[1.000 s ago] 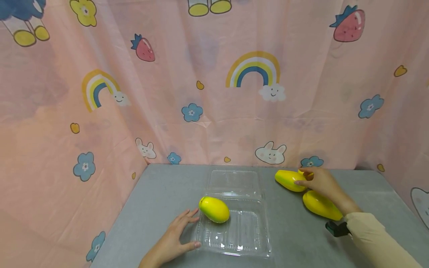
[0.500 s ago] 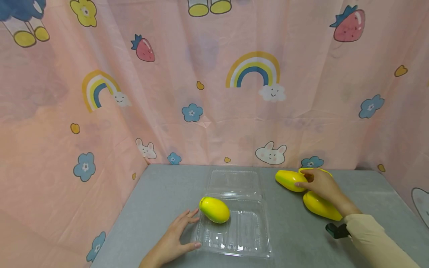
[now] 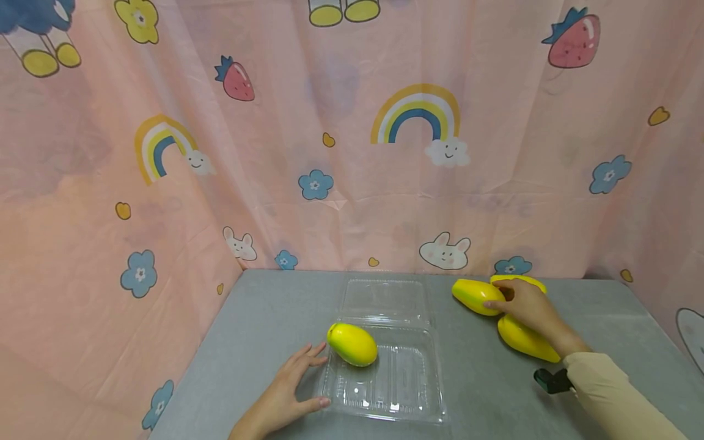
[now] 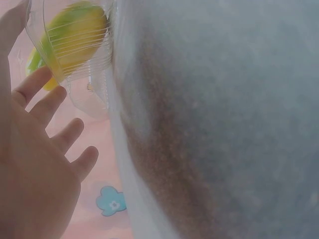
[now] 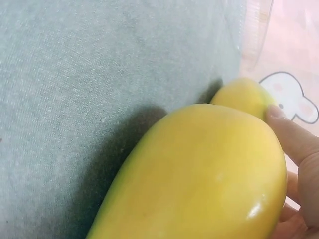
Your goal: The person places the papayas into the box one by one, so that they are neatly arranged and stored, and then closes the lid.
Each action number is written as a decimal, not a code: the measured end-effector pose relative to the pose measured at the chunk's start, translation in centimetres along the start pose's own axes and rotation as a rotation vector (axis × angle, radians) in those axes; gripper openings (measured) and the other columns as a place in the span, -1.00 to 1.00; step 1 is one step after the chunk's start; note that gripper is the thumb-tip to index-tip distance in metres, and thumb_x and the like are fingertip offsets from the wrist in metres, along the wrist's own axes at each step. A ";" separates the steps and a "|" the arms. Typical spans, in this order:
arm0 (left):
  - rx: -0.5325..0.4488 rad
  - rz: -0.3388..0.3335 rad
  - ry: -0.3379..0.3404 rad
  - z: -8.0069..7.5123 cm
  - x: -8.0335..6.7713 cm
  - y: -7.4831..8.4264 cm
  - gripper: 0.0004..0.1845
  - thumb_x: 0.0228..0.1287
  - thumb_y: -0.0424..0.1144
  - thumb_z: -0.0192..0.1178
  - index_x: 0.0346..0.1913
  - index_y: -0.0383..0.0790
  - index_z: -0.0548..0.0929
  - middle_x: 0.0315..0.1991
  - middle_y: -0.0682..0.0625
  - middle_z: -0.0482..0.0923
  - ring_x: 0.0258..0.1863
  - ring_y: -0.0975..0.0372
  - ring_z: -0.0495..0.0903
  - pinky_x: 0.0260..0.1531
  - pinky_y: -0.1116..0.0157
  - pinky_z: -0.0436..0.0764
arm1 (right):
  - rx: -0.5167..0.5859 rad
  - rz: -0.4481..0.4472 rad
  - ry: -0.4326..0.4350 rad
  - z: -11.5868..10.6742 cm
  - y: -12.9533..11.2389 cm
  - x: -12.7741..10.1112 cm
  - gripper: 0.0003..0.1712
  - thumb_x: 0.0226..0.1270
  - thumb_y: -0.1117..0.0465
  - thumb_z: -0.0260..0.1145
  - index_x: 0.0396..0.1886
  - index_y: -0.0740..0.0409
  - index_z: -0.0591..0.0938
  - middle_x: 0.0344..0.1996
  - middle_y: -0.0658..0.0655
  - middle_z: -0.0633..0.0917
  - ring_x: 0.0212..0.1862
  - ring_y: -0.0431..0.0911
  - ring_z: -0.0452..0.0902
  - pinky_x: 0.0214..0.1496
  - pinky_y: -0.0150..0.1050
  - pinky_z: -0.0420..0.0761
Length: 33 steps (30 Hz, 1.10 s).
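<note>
The left hand [image 3: 283, 391], fingers spread and holding nothing, is reaching to the left wall of a clear plastic container [image 3: 409, 373], contact unclear. A glossy, green-tinged yellow oval fruit [image 3: 352, 345] is sitting inside. Right of the container, the right hand [image 3: 528, 305], extending forward, is pinching a yellow-green elongated fruit [image 3: 473, 296] beside two other yellow fruits [image 3: 522, 340].

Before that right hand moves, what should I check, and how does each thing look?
1. Container open: ok, lid folded back.
2. Room inside: ok, one yellow fruit at left, bare base at right.
3. Right hand touching leftmost loose fruit: ok, by thumb.
4. Firm grip: cannot tell, fingers partly hidden.
5. Space around the right hand: not ok, front fruit and back fruit crowd it.
6. Left hand steadying container: cannot tell, fingers beside left edge.
</note>
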<state>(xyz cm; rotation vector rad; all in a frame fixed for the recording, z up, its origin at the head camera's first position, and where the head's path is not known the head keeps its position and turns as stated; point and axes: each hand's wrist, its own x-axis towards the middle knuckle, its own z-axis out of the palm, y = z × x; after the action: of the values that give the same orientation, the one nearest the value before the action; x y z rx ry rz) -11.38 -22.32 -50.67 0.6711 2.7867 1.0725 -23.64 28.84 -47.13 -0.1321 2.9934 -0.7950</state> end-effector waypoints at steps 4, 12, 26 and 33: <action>-0.005 0.001 0.000 0.0 0.0 0.0 -0.25 0.11 0.18 0.39 0.35 0.05 0.43 0.56 0.04 0.17 0.54 -0.16 0.07 0.28 -0.44 0.22 | 0.000 0.010 0.004 0.0 -0.1 -0.1 -0.02 0.21 -0.30 0.34 0.31 0.43 0.44 0.17 0.46 0.59 0.11 0.28 0.53 0.18 0.29 0.52; -0.015 0.000 0.001 -0.1 0.0 0.1 -0.25 0.11 0.18 0.39 0.36 0.05 0.43 0.56 0.05 0.16 0.55 -0.14 0.07 0.29 -0.44 0.22 | -0.008 0.006 0.016 0.0 -0.2 -0.1 -0.03 0.20 -0.29 0.36 0.29 0.43 0.46 0.17 0.46 0.58 0.10 0.29 0.52 0.16 0.28 0.51; 0.001 -0.007 0.003 -0.1 0.0 0.2 -0.24 0.10 0.20 0.38 0.35 0.06 0.43 0.56 0.05 0.17 0.55 -0.14 0.08 0.29 -0.43 0.22 | -0.003 0.004 0.027 0.1 -0.3 -0.2 -0.07 0.21 -0.26 0.38 0.29 0.40 0.47 0.16 0.45 0.59 0.09 0.27 0.52 0.16 0.27 0.52; -0.006 -0.011 -0.004 -0.1 0.0 0.2 -0.24 0.10 0.19 0.38 0.35 0.06 0.43 0.56 0.05 0.17 0.55 -0.16 0.06 0.29 -0.44 0.22 | 0.003 0.018 0.027 0.3 -0.2 -0.3 -0.03 0.20 -0.31 0.35 0.31 0.40 0.45 0.20 0.45 0.56 0.14 0.30 0.47 0.21 0.32 0.46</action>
<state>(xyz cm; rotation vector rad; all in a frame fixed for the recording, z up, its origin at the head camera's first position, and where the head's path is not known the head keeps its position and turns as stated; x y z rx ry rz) -11.30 -22.28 -50.45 0.6566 2.7795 1.0753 -23.35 28.57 -47.28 -0.0945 3.0141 -0.8053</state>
